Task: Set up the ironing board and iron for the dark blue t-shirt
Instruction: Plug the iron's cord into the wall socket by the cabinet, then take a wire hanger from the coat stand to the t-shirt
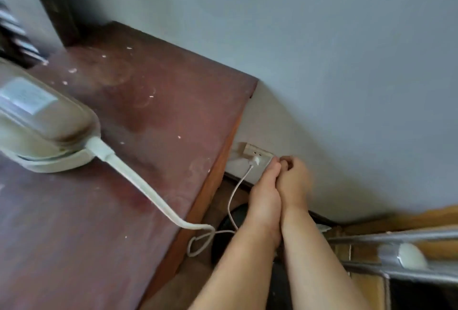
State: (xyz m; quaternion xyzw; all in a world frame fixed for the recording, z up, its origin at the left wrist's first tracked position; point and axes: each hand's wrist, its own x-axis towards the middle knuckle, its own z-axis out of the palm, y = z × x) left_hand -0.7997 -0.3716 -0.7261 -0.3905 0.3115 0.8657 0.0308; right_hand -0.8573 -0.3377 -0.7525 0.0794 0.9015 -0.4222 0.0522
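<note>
The head view looks steeply down, close over the table (153, 121) edge, toward the wall outlet (257, 158).

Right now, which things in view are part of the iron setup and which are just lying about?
Job in hand:
iron on the wooden table
iron's thick cord
wall socket
left hand and right hand, both at the socket

Lying about:
white plug with thin cable
metal frame, lower right

No legible text; iron (42, 121) label (27, 97) blurred.
</note>
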